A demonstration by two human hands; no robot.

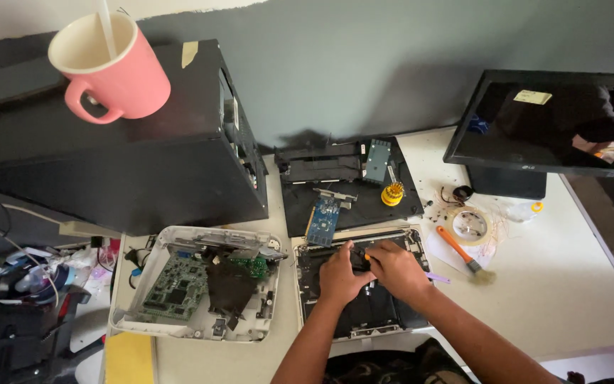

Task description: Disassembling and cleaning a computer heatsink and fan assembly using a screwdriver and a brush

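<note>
1. Nearest, both forearms come up from the bottom edge and meet over an opened laptop base (364, 313) lying at the front of the pale table (570, 284), whose near edge sits just below it.
2. Little free room remains: an opened white device case (193, 331) with a green circuit board (175, 284) lies just left of the laptop, while bare tabletop stretches to the right.
3. What the fingers work on is hidden beneath them; the laptop's inner parts read only as dark shapes.
4. Left hand (340, 274) rests curled, fingers pressed down on the laptop's upper part.
5. Right hand (394, 267) is curled, pinching a small orange-tipped tool (367, 257) just beside the left.
6. Farther off lie an orange-handled brush (460, 250), a tape roll (469, 225), a blue expansion card (324, 220) and a monitor (548, 124).
7. Leftward, a pink mug (111, 67) stands on a black computer tower (122, 142).
</note>
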